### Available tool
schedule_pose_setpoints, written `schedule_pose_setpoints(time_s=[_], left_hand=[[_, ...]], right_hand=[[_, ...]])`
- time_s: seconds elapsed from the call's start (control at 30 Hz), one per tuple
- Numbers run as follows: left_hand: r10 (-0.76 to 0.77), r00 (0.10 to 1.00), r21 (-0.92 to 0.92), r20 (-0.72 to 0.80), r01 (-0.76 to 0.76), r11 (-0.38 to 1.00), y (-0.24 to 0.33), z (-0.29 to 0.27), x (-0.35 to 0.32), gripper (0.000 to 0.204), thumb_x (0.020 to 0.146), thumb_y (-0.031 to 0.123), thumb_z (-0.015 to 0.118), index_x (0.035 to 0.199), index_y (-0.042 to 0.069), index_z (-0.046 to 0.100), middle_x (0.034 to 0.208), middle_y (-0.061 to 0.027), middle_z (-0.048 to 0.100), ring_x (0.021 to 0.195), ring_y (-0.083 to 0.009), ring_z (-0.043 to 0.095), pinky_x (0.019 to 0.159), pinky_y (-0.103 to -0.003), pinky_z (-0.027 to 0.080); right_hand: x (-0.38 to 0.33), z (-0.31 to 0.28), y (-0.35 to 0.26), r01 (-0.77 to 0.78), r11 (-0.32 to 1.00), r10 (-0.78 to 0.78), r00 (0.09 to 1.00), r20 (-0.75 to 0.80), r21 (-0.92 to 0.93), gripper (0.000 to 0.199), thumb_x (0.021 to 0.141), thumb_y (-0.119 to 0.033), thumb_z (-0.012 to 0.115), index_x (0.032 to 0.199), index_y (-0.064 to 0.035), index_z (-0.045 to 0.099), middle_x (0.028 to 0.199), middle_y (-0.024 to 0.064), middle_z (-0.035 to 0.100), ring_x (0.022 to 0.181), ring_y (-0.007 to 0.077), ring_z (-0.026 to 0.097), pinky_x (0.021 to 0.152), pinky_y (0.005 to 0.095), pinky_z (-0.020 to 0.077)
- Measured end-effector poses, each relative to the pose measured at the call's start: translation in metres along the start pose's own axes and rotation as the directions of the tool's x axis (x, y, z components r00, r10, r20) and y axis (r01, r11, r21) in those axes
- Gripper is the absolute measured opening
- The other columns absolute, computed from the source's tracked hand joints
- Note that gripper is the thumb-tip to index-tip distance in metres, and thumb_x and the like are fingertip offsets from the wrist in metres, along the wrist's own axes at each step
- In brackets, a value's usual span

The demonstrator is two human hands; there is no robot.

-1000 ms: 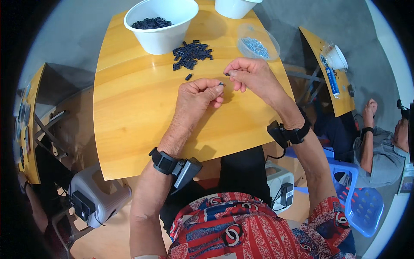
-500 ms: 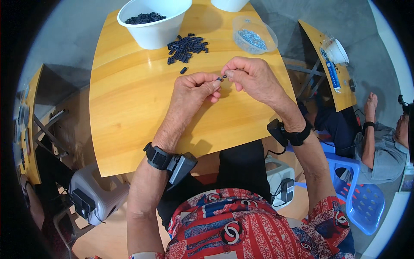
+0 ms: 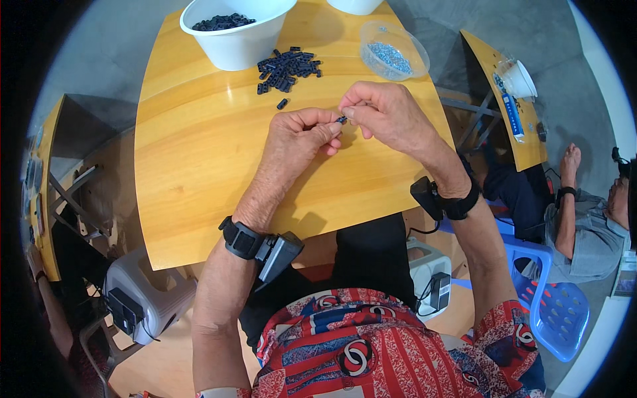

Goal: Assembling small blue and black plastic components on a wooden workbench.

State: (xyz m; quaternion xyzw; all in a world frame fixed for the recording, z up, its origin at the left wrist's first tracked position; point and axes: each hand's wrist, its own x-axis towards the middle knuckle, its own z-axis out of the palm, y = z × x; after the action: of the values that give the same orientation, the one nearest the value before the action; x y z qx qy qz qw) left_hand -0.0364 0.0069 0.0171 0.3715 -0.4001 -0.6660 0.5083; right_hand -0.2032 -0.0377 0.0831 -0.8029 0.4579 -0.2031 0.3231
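Observation:
Over the middle of the table, my left hand (image 3: 306, 136) pinches a small dark piece (image 3: 342, 120) between thumb and fingertips. It looks like the dark blocks of the pile, though most of it is hidden. My right hand (image 3: 385, 116) meets it from the right, its thumb and forefinger closed at the piece's other end. Whether a separate tiny part sits in the right fingers is too small to tell. A loose dark block (image 3: 283, 103) lies just beyond my left hand, in front of the pile of small dark blocks (image 3: 286, 69).
On the wooden table (image 3: 199, 192), a white tub (image 3: 239, 50) of dark blocks stands at the far left. A clear bowl (image 3: 394, 58) of small silvery parts is far right, near another white container (image 3: 356, 5). A person (image 3: 587, 225) sits at right beside another table (image 3: 527, 146).
My two hands' fingertips have come together at the dark piece; a small gap showed between them before. The right hand has shifted slightly left.

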Motion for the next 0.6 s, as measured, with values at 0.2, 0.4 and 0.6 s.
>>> schedule_pose_setpoints(time_s=[0.2,0.4,0.6], left_hand=[[0.005,1.0,-0.01,0.02,-0.005,1.0,-0.001,-0.0001,0.0006,0.011,0.087,0.002,0.059,0.092,-0.006,0.065,0.072,-0.0059,0.063,0.061,-0.0084,0.057,0.056,-0.02,0.048],[0.01,1.0,0.016,0.016,-0.01,1.0,-0.0024,-0.0001,0.0014,0.009,0.086,0.001,0.06,0.088,-0.005,0.066,0.069,-0.0055,0.063,0.058,-0.0077,0.056,0.055,-0.02,0.047],[-0.028,0.999,0.091,0.027,0.025,0.996,-0.0004,-0.0031,0.0007,0.01,0.086,0.001,0.061,0.092,-0.005,0.066,0.073,-0.0068,0.064,0.062,-0.0102,0.057,0.058,-0.022,0.049]], right_hand=[[0.0021,-0.0033,-0.002,-0.017,1.0,0.017,0.997,0.069,-0.004,0.018,0.08,-0.015,0.059,0.083,0.0014,0.064,0.062,0.0095,0.062,0.054,0.0142,0.061,0.051,0.0282,0.0486],[0.0038,-0.0025,-0.0017,-0.088,0.99,0.076,0.991,0.113,0.108,0.016,0.081,-0.014,0.058,0.083,0.0015,0.064,0.063,0.0068,0.062,0.053,0.0128,0.061,0.05,0.0259,0.0488],[0.0053,0.0008,-0.0023,-0.124,0.989,0.11,0.982,0.155,0.082,0.016,0.082,-0.012,0.057,0.085,0.0018,0.064,0.067,0.0066,0.063,0.054,0.0116,0.06,0.051,0.0252,0.0488]])
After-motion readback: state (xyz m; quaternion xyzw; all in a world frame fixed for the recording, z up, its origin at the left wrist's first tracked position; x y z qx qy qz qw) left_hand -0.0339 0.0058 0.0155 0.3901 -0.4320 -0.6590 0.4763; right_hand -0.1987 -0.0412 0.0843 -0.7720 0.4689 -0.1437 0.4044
